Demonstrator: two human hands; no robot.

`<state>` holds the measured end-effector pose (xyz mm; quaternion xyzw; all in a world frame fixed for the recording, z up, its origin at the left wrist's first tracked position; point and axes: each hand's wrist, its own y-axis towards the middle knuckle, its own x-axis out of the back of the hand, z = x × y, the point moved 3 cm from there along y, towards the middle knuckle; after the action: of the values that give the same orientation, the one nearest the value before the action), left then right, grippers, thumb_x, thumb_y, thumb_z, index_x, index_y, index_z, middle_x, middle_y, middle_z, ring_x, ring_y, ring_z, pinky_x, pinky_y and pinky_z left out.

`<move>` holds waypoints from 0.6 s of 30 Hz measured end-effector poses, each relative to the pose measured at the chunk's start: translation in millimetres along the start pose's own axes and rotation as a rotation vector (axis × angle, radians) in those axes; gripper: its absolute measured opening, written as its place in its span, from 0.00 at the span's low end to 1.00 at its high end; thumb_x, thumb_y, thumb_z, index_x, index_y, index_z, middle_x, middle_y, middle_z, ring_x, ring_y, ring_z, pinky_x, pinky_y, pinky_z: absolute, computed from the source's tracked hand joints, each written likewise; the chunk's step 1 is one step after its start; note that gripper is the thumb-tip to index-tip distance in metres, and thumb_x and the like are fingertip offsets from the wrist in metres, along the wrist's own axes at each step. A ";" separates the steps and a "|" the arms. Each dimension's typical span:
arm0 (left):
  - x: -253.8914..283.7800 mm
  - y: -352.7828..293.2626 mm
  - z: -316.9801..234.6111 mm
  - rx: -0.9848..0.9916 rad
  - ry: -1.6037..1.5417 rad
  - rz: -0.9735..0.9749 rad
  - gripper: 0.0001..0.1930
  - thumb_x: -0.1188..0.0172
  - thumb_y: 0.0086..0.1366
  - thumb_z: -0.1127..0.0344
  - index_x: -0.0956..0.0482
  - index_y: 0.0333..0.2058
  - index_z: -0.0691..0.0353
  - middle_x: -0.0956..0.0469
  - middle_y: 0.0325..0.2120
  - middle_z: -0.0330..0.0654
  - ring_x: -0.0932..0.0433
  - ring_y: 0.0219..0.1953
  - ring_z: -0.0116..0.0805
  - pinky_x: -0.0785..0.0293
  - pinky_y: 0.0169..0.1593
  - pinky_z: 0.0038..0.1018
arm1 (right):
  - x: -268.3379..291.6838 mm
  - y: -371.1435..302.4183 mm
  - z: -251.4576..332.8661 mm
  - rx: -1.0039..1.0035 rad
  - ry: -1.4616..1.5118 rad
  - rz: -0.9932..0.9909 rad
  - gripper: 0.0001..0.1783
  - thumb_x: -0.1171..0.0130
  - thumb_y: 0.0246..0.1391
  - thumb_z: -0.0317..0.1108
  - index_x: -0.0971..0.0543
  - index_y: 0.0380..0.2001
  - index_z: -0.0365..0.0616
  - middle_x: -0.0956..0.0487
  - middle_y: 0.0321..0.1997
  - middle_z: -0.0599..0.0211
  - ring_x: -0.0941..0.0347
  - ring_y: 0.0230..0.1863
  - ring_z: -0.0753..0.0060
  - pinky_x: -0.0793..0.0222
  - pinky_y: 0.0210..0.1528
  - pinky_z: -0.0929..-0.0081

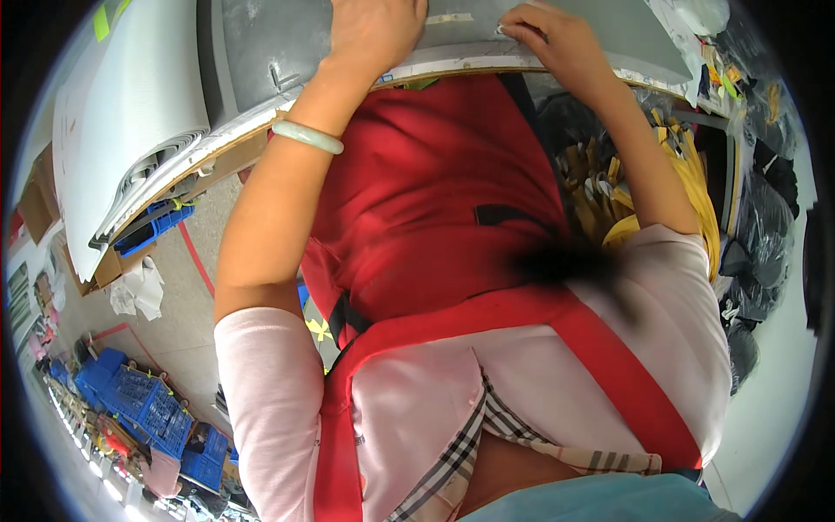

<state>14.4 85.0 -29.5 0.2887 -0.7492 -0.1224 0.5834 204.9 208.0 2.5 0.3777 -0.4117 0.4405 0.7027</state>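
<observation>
My left hand (pixel 376 33) rests on a grey sheet (pixel 291 35) that covers the worktable, and its fingers run out past the upper edge of the picture. My right hand (pixel 561 43) is at the same sheet, near the table's front edge, thumb and fingers pinched together. A tiny whitish bit shows at those fingertips, too small to name. Between the two hands a short pale strip (pixel 448 18) lies on the grey surface. Left of my left hand, a dark L-shaped mark (pixel 281 80) shows on the sheet.
A big roll of white sheet material (pixel 130 113) hangs over the table's left edge. Yellow and brown strips (pixel 600 178) are bundled below the table at right, beside black plastic bags (pixel 761 248). Blue crates (pixel 148 400) stand on the floor at lower left.
</observation>
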 end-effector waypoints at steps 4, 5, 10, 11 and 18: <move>0.4 -1.4 0.8 -0.008 0.021 -0.017 0.10 0.44 0.70 0.62 0.21 0.46 0.55 0.26 0.43 0.44 0.27 0.52 0.46 0.40 0.64 0.52 | 5.6 2.2 -5.9 0.008 -0.054 0.025 0.11 0.39 0.63 0.37 0.18 0.36 0.39 0.19 0.32 0.56 0.21 0.33 0.56 0.27 0.38 0.63; 0.2 -1.7 1.2 -0.003 0.022 -0.006 0.10 0.44 0.70 0.62 0.21 0.46 0.55 0.26 0.44 0.44 0.27 0.52 0.46 0.40 0.64 0.52 | 8.3 1.1 -8.4 -0.146 0.049 0.044 0.11 0.39 0.63 0.37 0.19 0.35 0.39 0.20 0.30 0.59 0.23 0.31 0.61 0.28 0.37 0.65; -1.6 -1.1 0.5 0.008 0.008 0.012 0.10 0.44 0.70 0.61 0.21 0.46 0.55 0.26 0.44 0.45 0.28 0.53 0.46 0.40 0.65 0.53 | 0.4 -5.0 -16.4 -0.455 0.358 -0.100 0.12 0.37 0.61 0.39 0.19 0.33 0.40 0.24 0.22 0.71 0.31 0.27 0.80 0.32 0.32 0.74; -2.2 -0.3 -0.9 0.004 0.007 0.006 0.10 0.44 0.70 0.61 0.21 0.46 0.55 0.26 0.44 0.45 0.28 0.53 0.46 0.40 0.65 0.53 | -1.1 -5.5 -19.2 -0.440 0.358 -0.105 0.12 0.37 0.61 0.39 0.19 0.33 0.40 0.24 0.23 0.71 0.31 0.27 0.80 0.32 0.32 0.74; 1.8 -2.4 1.1 0.005 -0.005 0.001 0.10 0.44 0.70 0.62 0.21 0.46 0.56 0.26 0.44 0.46 0.27 0.52 0.47 0.40 0.65 0.54 | 11.0 10.3 -15.5 -0.412 0.357 0.131 0.10 0.36 0.60 0.35 0.19 0.33 0.38 0.23 0.24 0.72 0.31 0.26 0.80 0.32 0.31 0.75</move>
<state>13.8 81.8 -29.6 0.2894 -0.7512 -0.1211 0.5807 202.1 228.6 8.4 0.1157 -0.3858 0.4514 0.7963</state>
